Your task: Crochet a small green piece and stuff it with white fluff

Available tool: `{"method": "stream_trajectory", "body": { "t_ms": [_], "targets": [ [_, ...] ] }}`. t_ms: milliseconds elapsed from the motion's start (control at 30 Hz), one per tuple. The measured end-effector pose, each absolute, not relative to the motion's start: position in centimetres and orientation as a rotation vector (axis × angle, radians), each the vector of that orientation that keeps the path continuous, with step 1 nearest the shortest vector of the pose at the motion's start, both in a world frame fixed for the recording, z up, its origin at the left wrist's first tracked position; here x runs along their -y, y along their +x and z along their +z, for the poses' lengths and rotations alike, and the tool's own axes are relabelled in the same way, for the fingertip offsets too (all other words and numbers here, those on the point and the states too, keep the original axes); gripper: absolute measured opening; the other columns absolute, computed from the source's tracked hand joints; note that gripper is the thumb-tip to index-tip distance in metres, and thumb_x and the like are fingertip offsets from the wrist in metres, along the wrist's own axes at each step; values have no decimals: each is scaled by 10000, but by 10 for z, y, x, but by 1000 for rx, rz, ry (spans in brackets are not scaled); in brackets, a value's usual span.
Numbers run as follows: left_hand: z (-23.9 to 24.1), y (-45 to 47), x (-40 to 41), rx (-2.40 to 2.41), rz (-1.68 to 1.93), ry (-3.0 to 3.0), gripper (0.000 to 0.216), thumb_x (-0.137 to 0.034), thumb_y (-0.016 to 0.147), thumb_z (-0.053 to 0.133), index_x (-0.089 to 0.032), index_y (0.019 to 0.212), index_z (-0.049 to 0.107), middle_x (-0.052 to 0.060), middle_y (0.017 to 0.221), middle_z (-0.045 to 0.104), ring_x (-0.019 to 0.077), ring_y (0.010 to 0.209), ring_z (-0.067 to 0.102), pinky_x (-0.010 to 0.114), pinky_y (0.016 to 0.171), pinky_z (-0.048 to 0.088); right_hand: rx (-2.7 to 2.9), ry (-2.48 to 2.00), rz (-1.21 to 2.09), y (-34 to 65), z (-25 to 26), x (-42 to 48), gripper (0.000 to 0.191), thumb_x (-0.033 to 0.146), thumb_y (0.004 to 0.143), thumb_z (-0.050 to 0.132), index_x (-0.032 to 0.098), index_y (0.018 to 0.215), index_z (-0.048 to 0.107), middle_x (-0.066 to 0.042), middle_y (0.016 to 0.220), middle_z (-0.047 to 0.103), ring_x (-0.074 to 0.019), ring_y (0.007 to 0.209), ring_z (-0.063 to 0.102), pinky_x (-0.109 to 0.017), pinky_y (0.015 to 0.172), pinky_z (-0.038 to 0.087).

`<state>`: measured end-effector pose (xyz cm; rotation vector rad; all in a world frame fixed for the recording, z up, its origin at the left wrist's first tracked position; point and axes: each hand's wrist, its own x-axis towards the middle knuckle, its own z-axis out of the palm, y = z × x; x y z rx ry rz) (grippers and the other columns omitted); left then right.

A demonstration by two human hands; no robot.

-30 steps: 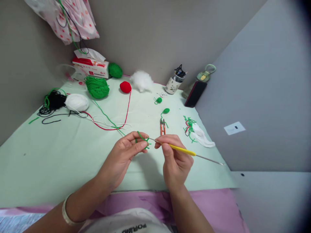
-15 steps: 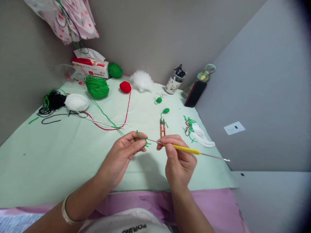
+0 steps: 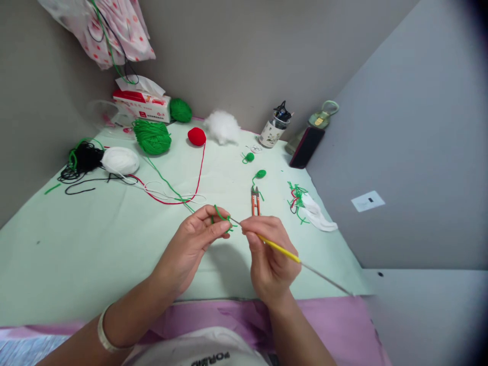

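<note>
Between thumb and fingers, my left hand (image 3: 198, 234) pinches a small loop of green yarn (image 3: 218, 212), with short ends poking out past the fingertips. My right hand (image 3: 271, 254) grips a crochet hook (image 3: 282, 249) by its yellow handle, and the thin metal tip meets the yarn at my left thumb. The hook's far metal end slants down to the right. Just beyond my right hand lie orange-handled thread snips (image 3: 255, 202), blades pointing away. A small green crocheted piece (image 3: 261, 174) with a yarn tail is behind them, and another green piece (image 3: 249, 157) sits farther back.
A green yarn skein (image 3: 152, 137), a white ball (image 3: 121, 161), black yarn (image 3: 87, 156) and a red ball (image 3: 196, 136) lie at the left and back. White stuffing (image 3: 222, 127), a pen cup (image 3: 272, 132) and a phone (image 3: 307, 147) stand along the walls. Yarn scraps (image 3: 299, 195) lie right.
My right hand has moved slightly left, closer to my left hand. The hook has tilted, its far end swinging down. My left hand stays almost in place.
</note>
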<state>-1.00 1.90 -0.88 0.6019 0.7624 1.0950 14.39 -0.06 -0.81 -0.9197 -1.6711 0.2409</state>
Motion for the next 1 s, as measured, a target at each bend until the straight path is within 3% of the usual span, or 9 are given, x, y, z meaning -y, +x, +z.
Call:
{"method": "stream_trajectory", "body": {
  "t_ms": [300,533,633,733,900,1000],
  "targets": [
    [-7,-9,-15,-746,1038,612,268,-276,829,844,-254,1091,788,-23,851,655,105,783,584,237,804,457,1567,-932,226,141,-17,-2,320,34,949,583,267,1117,723,-50,957,748,-187,877,707,-352,717,596],
    [-6,-8,-17,-740,999,602,173,-271,818,846,-249,987,817,-9,1045,686,84,749,580,233,773,457,1477,-962,253,139,-17,-7,283,80,963,587,288,1079,741,-35,911,760,-202,850,704,-390,722,593],
    [-7,-9,-16,-718,984,586,191,-266,829,836,-253,1019,810,-19,950,671,85,744,582,227,763,453,1467,-939,378,140,-13,-7,247,111,973,591,280,1058,751,-31,901,752,-193,830,699,-375,716,582],
    [-7,-11,-16,-733,985,582,291,-273,838,832,-258,1124,785,-38,807,622,94,756,580,225,783,442,1401,-921,531,140,-11,-7,213,139,983,595,269,1019,760,-28,904,744,-169,770,682,-343,678,569],
    [-4,-11,-16,-756,1008,596,551,-247,839,829,-270,1363,661,-51,779,627,104,772,579,248,821,445,1376,-916,620,139,-9,-8,162,186,986,608,252,989,756,-24,867,729,-154,710,659,-327,654,570],
    [-3,-10,-15,-767,1062,656,697,-212,820,844,-273,1460,576,-57,766,630,113,778,583,252,824,456,1495,-956,560,139,-13,-7,190,150,978,604,255,1028,754,-38,894,727,-171,773,682,-338,688,584]
  ]
}}
